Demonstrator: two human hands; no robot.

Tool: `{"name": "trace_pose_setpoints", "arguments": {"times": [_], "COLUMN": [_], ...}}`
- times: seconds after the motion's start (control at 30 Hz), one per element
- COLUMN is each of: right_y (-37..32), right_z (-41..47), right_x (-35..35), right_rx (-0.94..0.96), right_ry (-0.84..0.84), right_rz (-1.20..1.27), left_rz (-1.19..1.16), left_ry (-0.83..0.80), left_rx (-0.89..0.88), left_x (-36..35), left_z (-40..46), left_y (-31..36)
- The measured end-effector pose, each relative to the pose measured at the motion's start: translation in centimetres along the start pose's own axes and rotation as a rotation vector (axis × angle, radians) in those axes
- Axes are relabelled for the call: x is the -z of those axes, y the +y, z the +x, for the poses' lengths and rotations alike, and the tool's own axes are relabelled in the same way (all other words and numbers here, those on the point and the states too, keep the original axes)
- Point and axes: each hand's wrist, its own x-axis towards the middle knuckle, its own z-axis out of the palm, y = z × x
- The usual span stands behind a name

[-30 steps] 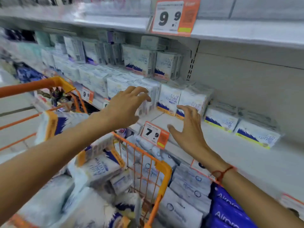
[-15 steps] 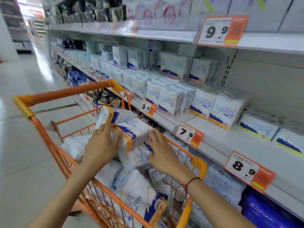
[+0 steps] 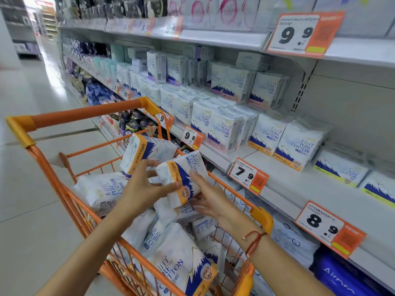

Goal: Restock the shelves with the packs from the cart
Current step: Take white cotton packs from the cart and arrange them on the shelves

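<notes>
An orange wire cart [image 3: 70, 197] stands against the shelves, piled with several white-and-blue cotton packs trimmed in orange. Both hands hold one such pack [image 3: 181, 174] lifted just above the pile. My left hand [image 3: 141, 189] grips its near left end with thumb and fingers curled round it. My right hand [image 3: 207, 197] cups its right side and underside. Another pack [image 3: 147, 150] lies tilted just behind it. The middle shelf [image 3: 288, 184] to the right carries standing rows of the same brand [image 3: 222, 133] and a bare stretch near the 7.9 tag [image 3: 248, 175].
Price tags 9.8 [image 3: 191, 137], 8.9 [image 3: 329, 228] and 9.9 [image 3: 299, 33] hang from the shelf edges. Flat packs [image 3: 339, 167] lie at the shelf's right end. Blue packs [image 3: 342, 276] fill the lower shelf. The tiled aisle [image 3: 32, 167] stretches away on the left.
A second ago both hands were open at the shelf. They dropped into the cart, took hold of a pack, and have now raised it above the pile.
</notes>
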Motion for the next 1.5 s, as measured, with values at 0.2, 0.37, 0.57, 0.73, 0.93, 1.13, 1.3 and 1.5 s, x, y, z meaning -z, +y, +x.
{"name": "trace_pose_setpoints", "arguments": {"times": [0.2, 0.37, 0.57, 0.73, 0.93, 1.13, 1.3, 1.5], "right_y": [-1.5, -2.3, -2.6, -2.9, -3.2, -4.7, -4.6, -3.7], "right_z": [-1.3, -1.9, -3.0, -4.0, -4.7, -5.4, -6.0, -3.8], "right_x": [0.5, 1.2, 5.3, 8.4, 11.3, 14.6, 19.9, 23.5], "right_rx": [-0.099, 0.017, 0.227, 0.303, 0.317, 0.362, 0.365, 0.290], "right_ry": [-0.223, -0.145, 0.085, 0.189, 0.302, 0.465, 0.658, 0.622], "right_rz": [0.434, 0.385, 0.248, 0.098, 0.084, 0.167, -0.024, -0.173], "left_rz": [-0.076, 0.739, 1.338, 1.611, 0.888, 0.348, 0.137, 0.278], "left_ry": [-0.193, -0.342, -0.266, -0.017, 0.397, 0.122, -0.011, -0.172], "left_rx": [0.052, -0.294, -0.287, -0.313, -0.611, -0.612, -0.541, -0.427], "left_x": [1.2, 4.4, 2.4, 1.6, 1.6, -6.5, -16.4, -22.5], "left_z": [-0.6, 3.3, 9.4, 9.2, 5.8, 7.3, 10.4, 12.5], "left_y": [2.6, 6.6, 6.4, 4.0, 6.7, 12.1, 12.7, 10.1]}}
